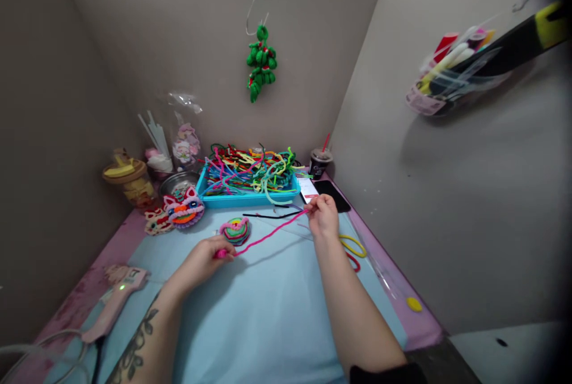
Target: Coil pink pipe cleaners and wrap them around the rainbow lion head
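A pink pipe cleaner (268, 236) stretches taut between my two hands above the light blue mat (268, 312). My left hand (206, 259) pinches its near end, low over the mat. My right hand (322, 215) pinches the far end, close to the blue tray (248, 199) heaped with pipe cleaners of many colours. A small coiled multicolour piece (235, 230) lies on the mat just behind the pink strand, and a black pipe cleaner (272, 215) lies in front of the tray.
Finished fuzzy faces (183, 210) lie left of the tray, with jars (129, 180) and a bag behind. A glue gun (118, 297) rests at left. A drink cup (320, 162), phone (333, 194), yellow and red loops (353, 247) sit at right. Grey partition walls enclose the desk; a green ornament (261, 64) hangs there.
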Tool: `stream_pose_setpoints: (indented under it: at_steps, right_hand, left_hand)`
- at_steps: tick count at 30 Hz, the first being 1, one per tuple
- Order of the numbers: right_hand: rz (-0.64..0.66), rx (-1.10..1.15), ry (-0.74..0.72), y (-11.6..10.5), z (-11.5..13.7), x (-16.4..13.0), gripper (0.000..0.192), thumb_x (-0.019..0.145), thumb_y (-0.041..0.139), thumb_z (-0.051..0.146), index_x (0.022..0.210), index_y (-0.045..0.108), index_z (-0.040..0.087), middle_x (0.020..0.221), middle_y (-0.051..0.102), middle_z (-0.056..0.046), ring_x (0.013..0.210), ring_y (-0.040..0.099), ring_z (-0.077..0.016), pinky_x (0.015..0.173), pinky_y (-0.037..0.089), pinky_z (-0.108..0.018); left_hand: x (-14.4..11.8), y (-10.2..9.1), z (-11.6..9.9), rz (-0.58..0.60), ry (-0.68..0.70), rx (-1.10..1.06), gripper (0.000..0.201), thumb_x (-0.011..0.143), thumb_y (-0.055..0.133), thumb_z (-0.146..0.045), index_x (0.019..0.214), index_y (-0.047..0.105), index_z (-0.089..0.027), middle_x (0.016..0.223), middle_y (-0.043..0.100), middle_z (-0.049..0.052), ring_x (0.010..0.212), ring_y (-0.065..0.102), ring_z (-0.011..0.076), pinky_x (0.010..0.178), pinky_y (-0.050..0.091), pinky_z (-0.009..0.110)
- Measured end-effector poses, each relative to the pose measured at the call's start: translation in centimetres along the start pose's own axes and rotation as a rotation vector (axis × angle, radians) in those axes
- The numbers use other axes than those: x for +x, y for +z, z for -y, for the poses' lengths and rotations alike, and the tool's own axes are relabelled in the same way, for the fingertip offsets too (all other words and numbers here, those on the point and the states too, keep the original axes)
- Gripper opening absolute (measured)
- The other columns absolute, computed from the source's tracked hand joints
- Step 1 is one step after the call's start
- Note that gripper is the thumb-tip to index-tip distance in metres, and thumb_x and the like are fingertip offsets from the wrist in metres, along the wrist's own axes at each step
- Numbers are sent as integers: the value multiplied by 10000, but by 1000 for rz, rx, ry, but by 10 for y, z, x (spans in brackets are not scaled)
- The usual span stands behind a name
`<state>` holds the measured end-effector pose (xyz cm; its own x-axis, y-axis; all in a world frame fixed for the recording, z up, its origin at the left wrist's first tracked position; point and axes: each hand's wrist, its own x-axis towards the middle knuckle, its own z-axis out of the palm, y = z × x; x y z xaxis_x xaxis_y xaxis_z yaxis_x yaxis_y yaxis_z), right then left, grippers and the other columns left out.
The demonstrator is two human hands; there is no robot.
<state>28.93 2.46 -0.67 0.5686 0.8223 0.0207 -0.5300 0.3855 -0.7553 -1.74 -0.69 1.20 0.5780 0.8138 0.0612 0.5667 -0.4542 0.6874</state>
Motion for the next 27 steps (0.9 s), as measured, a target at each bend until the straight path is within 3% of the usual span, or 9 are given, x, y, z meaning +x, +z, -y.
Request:
stream_pose_setpoints:
  at_steps: [2,6,11,13,17,19,22,24,27]
  right_hand:
    - [-17,-36,77,3,-6,-3,259,631,672,303,740,456,208,570,580,68,458,524,-77,492,466,-211]
    - [-80,-123,99,7,-15,-8,260,596,706,284,710,491,191,511,517,88,425,462,-51,394,358,-140]
    - [11,-119,156,12,-19,-17,267,590,719,294,653,480,192,395,399,118,332,338,-42,308,221,-134]
    - [61,-115,203,17,-20,-21,262,602,721,301,656,491,189,413,450,97,344,388,-55,311,262,-138]
    - [140,-26,284,24,-4,-22,240,693,693,315,693,486,194,583,595,31,495,563,-101,442,476,-207]
    - [179,58,208,25,20,-23,240,768,647,332,697,456,204,636,588,34,521,566,-93,509,515,-237]
    - [244,84,-96,28,61,-34,227,814,630,341,738,447,229,561,432,100,376,348,-38,435,429,-183]
    - [370,-56,-276,33,76,-50,149,841,609,333,832,478,262,597,450,88,392,334,-54,396,346,-173]
    - [658,-512,-374,45,67,-78,51,895,520,272,904,558,239,773,543,6,555,468,-97,503,411,-223]
  left_hand:
    - [-1,-3,4,-3,-64,-35,176,749,573,-296,803,675,-162,783,677,47,740,603,186,708,452,270]
    - [-3,-7,19,-19,-177,-9,475,687,651,-416,1082,622,-154,810,679,43,719,608,206,687,466,299]
    - [-6,-9,31,-111,-223,33,514,676,643,-395,1133,593,-165,964,694,90,844,630,249,775,475,348]
    - [-6,-9,32,-107,-212,30,454,742,566,-378,1141,581,-163,974,693,93,859,631,244,790,471,351]
    - [-5,-7,29,-141,-193,-3,367,819,472,-391,1079,573,-152,920,690,92,825,625,234,758,467,349]
    - [-4,-7,23,-167,-191,-101,343,821,478,-411,1029,558,-150,851,689,74,755,622,215,712,472,332]
    - [-2,-5,8,-191,-192,-280,323,818,498,-439,938,557,-145,758,666,46,666,607,175,637,466,283]
    - [-2,-2,-5,-211,-198,-370,349,811,519,-457,933,584,-136,714,646,34,630,586,159,583,447,257]
    - [-1,4,-21,-218,-231,-497,432,774,584,-490,1010,625,-130,774,674,54,662,600,164,573,447,248]
